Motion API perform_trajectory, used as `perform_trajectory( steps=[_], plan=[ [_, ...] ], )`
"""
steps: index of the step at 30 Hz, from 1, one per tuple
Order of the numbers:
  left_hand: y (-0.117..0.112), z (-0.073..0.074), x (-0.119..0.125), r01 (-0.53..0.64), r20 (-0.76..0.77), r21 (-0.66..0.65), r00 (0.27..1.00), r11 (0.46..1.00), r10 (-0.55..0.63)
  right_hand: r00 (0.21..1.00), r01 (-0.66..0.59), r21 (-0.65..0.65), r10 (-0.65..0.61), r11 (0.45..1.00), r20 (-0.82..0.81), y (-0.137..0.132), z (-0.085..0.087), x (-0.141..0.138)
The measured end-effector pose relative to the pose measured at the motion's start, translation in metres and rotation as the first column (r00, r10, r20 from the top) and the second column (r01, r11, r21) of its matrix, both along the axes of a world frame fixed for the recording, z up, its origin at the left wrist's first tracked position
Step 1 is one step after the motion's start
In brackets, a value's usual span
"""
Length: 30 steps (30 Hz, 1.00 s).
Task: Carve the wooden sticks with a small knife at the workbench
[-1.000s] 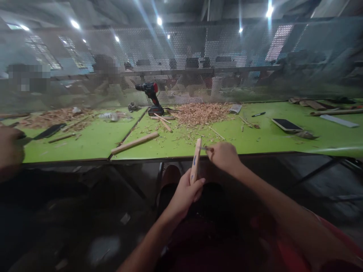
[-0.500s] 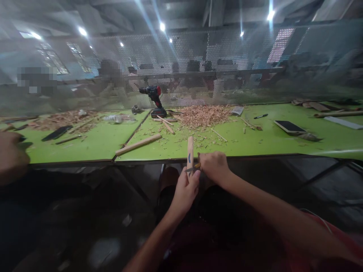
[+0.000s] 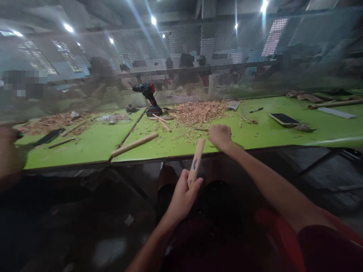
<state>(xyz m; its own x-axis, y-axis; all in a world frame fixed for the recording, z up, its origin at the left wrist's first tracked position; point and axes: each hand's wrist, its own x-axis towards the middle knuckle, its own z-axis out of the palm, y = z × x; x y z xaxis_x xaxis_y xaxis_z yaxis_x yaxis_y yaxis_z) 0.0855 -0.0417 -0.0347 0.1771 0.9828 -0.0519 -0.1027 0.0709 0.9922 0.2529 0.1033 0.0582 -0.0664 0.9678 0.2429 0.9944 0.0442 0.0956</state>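
Observation:
My left hand (image 3: 185, 192) is wrapped round the lower end of a flat wooden stick (image 3: 197, 158) that carries blue marks. The stick points up and away, tilted a little to the right, in front of the table's near edge. Over the green table, my right hand (image 3: 220, 136) is closed round a knife (image 3: 201, 130), its blade pointing left and its handle mostly hidden in the fist. Blade and stick are apart. Beyond them lies a heap of wood shavings (image 3: 198, 112).
A cordless drill (image 3: 149, 99) stands behind a loose wooden stick (image 3: 134, 144) on the green table (image 3: 170, 147). To the right lie a pen (image 3: 256, 110) and a phone (image 3: 284, 119). Another person's hand (image 3: 10, 155) is at the left edge. A perforated screen (image 3: 221, 49) rises behind.
My right hand has moved the knife away from the stick, forward over the table. The stick in my left hand has tilted to the right. The view has shifted slightly.

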Motion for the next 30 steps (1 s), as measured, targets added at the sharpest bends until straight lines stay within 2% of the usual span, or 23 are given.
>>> perform_trajectory(
  steps=[2,5,9,12,19,30],
  plan=[
    [-0.005,-0.001,-0.001,0.018,0.026,-0.006,1.0,1.0,-0.017,1.0,0.024,0.013,-0.024,1.0,-0.016,-0.003,0.007,0.007],
    [-0.004,0.001,0.0,-0.017,0.095,-0.013,0.995,1.0,0.019,0.999,-0.031,0.017,0.032,0.999,-0.032,-0.03,0.007,0.004],
    [0.002,0.004,0.003,-0.016,0.171,0.009,0.985,1.0,0.014,0.987,-0.16,-0.071,0.16,0.985,-0.007,-0.075,-0.01,-0.02],
    [0.002,0.005,0.004,-0.004,0.221,-0.015,0.975,1.0,0.007,0.97,-0.235,-0.168,0.241,0.957,0.018,-0.089,-0.023,-0.033],
    [0.0,0.008,0.005,0.014,0.227,-0.067,0.974,0.998,0.002,0.976,-0.213,-0.084,0.215,0.973,0.014,-0.068,-0.028,-0.031],
    [0.007,0.006,-0.002,0.003,0.135,-0.043,0.991,0.999,0.003,0.968,-0.24,-0.076,0.244,0.968,0.059,-0.044,-0.028,-0.027]
  ],
)
